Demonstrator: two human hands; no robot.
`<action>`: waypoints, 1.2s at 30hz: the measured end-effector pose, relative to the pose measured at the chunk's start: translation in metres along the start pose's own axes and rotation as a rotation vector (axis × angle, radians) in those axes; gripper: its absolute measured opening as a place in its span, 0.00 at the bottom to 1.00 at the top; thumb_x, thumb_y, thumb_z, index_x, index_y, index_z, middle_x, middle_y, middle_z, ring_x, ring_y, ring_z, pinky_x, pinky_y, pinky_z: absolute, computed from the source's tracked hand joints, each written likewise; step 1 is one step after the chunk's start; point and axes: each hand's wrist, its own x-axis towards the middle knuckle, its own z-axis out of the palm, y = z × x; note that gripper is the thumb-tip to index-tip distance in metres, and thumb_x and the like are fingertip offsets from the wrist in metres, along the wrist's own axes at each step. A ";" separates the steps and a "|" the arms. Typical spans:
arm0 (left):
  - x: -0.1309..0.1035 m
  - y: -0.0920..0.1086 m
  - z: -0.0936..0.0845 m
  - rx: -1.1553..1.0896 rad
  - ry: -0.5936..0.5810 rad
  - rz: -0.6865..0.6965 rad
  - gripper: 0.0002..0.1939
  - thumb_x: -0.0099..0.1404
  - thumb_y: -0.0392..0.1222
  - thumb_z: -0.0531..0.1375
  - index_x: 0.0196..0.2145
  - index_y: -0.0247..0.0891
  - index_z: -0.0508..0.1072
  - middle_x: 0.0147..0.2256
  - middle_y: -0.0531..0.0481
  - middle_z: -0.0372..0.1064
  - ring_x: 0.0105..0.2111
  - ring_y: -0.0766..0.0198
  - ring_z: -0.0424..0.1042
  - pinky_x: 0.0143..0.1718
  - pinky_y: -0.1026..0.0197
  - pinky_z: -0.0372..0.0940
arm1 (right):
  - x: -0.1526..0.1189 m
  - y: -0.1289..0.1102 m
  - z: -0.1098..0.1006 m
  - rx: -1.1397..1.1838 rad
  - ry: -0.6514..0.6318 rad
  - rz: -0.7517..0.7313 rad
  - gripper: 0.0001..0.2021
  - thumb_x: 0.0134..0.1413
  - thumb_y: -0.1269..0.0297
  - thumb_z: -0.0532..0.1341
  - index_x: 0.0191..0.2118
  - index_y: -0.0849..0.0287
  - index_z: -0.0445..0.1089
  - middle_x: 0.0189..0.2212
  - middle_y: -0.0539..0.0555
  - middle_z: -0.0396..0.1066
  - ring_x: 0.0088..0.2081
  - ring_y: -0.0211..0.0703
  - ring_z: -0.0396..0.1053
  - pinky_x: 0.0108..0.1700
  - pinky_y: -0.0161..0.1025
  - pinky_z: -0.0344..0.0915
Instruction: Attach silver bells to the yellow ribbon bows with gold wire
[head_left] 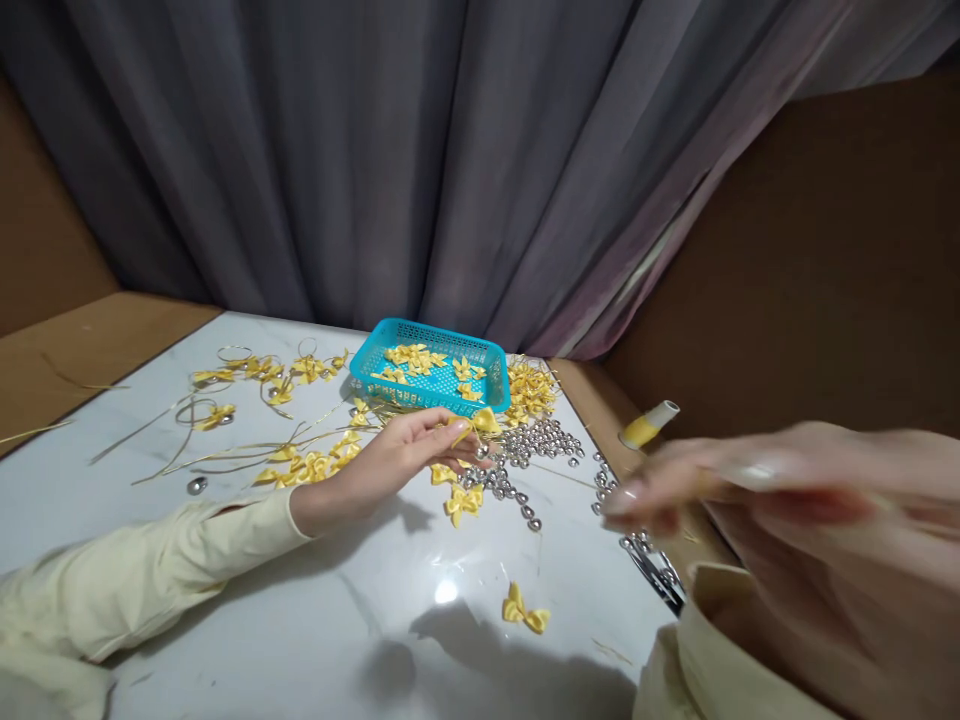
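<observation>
My left hand (412, 448) pinches a yellow bow (486, 421) with a silver bell just under it, above the middle of the white table. Close to the camera on the right, my right hand (780, 500) has its fingertips pressed together on a thin gold cord (566, 475), which stretches across from the left hand. Beneath and beside the left hand lie many silver bells (544, 440) and loose yellow bows (463, 503). One more bow (526, 609) rests near the front.
A turquoise basket (427, 398) holding yellow bows stands at the back of the white table (300, 620). Bows with cords (262, 368) lie at the left. Metal scissors or pliers (651, 568) and a yellow-and-white tube (651, 424) are at the right. A grey curtain (375, 150) hangs behind.
</observation>
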 end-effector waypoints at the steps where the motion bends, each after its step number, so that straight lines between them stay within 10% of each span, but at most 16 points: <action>1: 0.001 0.000 0.003 -0.103 0.005 -0.020 0.09 0.69 0.42 0.56 0.33 0.35 0.70 0.37 0.45 0.77 0.39 0.60 0.76 0.40 0.60 0.65 | 0.005 -0.001 0.006 0.034 -0.076 0.025 0.03 0.51 0.60 0.68 0.33 0.45 0.81 0.25 0.51 0.80 0.27 0.44 0.77 0.26 0.36 0.73; 8: 0.008 0.008 0.017 -0.419 0.102 -0.090 0.09 0.69 0.35 0.55 0.29 0.35 0.67 0.26 0.51 0.71 0.25 0.68 0.70 0.31 0.65 0.64 | 0.017 0.000 0.018 0.225 -0.222 0.070 0.07 0.57 0.66 0.64 0.38 0.51 0.80 0.26 0.51 0.79 0.27 0.41 0.77 0.29 0.35 0.73; 24: 0.025 0.009 0.009 -0.516 0.116 -0.200 0.11 0.68 0.32 0.53 0.27 0.35 0.68 0.27 0.51 0.65 0.27 0.69 0.64 0.30 0.65 0.61 | -0.007 0.029 0.034 0.234 -0.394 0.500 0.06 0.51 0.60 0.68 0.34 0.54 0.81 0.24 0.55 0.79 0.25 0.38 0.75 0.27 0.31 0.68; 36: 0.022 0.003 -0.008 -0.289 0.106 -0.185 0.06 0.64 0.35 0.59 0.27 0.36 0.70 0.30 0.51 0.67 0.31 0.67 0.66 0.36 0.64 0.62 | -0.031 0.059 -0.004 0.260 -0.223 0.453 0.08 0.50 0.58 0.68 0.32 0.55 0.82 0.20 0.56 0.77 0.21 0.39 0.74 0.24 0.32 0.68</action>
